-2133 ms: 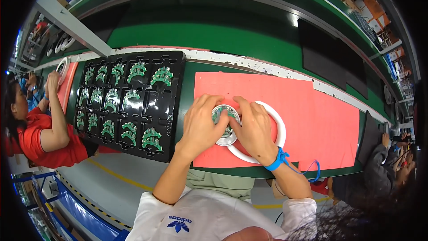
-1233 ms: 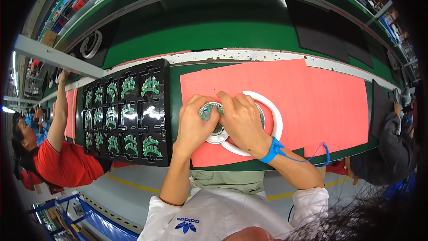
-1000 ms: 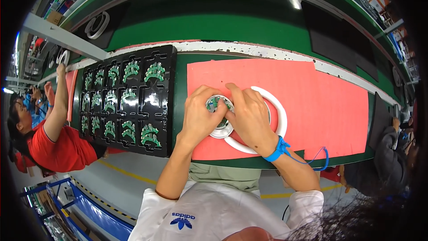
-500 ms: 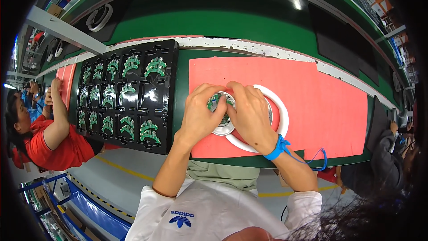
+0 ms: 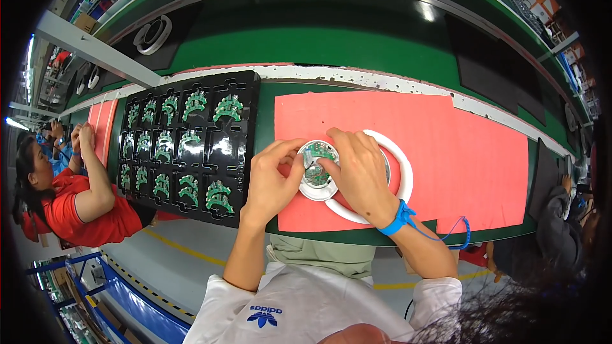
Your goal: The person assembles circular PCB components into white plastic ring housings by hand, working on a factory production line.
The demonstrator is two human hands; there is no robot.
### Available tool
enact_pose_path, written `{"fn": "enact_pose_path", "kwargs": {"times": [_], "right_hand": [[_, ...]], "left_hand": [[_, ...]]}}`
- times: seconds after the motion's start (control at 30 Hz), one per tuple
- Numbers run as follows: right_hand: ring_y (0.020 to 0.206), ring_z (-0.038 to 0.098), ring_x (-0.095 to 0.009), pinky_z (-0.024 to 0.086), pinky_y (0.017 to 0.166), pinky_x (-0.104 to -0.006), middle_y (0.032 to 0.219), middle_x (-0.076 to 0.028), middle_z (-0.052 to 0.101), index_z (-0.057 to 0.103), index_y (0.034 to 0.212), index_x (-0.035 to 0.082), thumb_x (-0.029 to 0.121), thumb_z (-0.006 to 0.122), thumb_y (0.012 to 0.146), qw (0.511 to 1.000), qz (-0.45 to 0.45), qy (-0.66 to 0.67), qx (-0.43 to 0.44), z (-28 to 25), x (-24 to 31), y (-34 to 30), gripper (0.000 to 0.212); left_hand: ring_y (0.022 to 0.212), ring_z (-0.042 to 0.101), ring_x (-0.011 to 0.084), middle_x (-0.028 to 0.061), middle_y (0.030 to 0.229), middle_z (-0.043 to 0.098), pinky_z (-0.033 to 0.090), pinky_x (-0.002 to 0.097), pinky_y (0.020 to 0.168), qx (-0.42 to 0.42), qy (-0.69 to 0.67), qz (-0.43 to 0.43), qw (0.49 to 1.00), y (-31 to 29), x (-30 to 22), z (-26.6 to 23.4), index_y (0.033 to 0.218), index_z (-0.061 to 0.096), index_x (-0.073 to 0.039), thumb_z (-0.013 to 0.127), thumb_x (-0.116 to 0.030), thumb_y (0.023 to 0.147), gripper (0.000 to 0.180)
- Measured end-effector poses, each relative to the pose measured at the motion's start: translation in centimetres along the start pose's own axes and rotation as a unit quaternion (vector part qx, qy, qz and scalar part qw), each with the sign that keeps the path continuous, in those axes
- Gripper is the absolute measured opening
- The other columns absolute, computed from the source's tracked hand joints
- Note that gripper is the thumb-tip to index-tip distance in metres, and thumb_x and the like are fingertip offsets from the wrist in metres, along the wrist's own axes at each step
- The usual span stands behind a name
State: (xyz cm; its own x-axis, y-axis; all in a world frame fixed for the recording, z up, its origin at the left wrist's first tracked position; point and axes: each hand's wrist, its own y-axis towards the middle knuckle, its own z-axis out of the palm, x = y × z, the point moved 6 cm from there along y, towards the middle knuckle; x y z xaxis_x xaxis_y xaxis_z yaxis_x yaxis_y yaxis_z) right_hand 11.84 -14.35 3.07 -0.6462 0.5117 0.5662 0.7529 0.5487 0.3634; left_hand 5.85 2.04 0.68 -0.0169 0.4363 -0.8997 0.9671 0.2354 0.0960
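A round white housing [image 5: 310, 192] with a green circuit board [image 5: 323, 151] inside lies before me on the pink mat, overlapping the left part of a large white ring [image 5: 406, 175]. My left hand [image 5: 273, 175] is curled at the housing's left rim, thumb and forefinger bent against its edge. From the right, my right hand [image 5: 362, 175] wraps the rim, its thumb reaching in over the board. A small pale piece sits on the board near the thumbs; its kind is unclear. The right hand's lower fingers are partly hidden. A blue wrist strap [image 5: 401, 216] with a coiled cord circles my right wrist.
Left of the pink mat [image 5: 472, 159] stands a black compartment tray [image 5: 242, 153] holding several curved green circuit boards [image 5: 227, 108]. A grey post [image 5: 95, 48] rises beyond it. A person in red [image 5: 89, 207] works at far left. Dark mats [image 5: 491, 70] lie across the bench.
Both hands have drawn apart, the left one sliding left, so the board inside the housing shows more fully. The whole view has shifted slightly downward.
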Motion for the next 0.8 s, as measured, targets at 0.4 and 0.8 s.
{"fn": "enact_pose_path", "kwargs": {"times": [0.4, 0.8], "right_hand": [[0.091, 0.068, -0.036, 0.053, 0.082, -0.0455, 0.098, -0.014, 0.073, 0.071, 0.114, 0.002, 0.005, 0.085, 0.081, 1.000, -0.009, -0.005, 0.012, 0.03, 0.01, 0.12, 0.035], [0.084, 0.069, -0.032, 0.055, 0.071, -0.0422, 0.098, -0.015, 0.073, 0.071, 0.109, 0.001, 0.003, 0.085, 0.085, 1.000, 0.002, 0.004, 0.013, 0.27, -0.02, 0.47, 0.028]], "left_hand": [[0.070, 0.066, 0.0152, 0.0099, 0.091, 0.068, 0.052, 0.0298, 0.062, -0.027, 0.062, 0.042, 0.997, -0.32, -0.64, 0.57, 0.119, 0.075, 0.002, 0.069, 0.006, 0.093, 0.027], [0.070, 0.064, 0.0258, 0.0143, 0.092, 0.062, 0.053, 0.0383, 0.066, -0.024, 0.021, 0.048, 0.998, -0.19, -0.45, 0.55, 0.119, 0.071, 0.004, 0.068, 0.006, 0.093, 0.026]]}}
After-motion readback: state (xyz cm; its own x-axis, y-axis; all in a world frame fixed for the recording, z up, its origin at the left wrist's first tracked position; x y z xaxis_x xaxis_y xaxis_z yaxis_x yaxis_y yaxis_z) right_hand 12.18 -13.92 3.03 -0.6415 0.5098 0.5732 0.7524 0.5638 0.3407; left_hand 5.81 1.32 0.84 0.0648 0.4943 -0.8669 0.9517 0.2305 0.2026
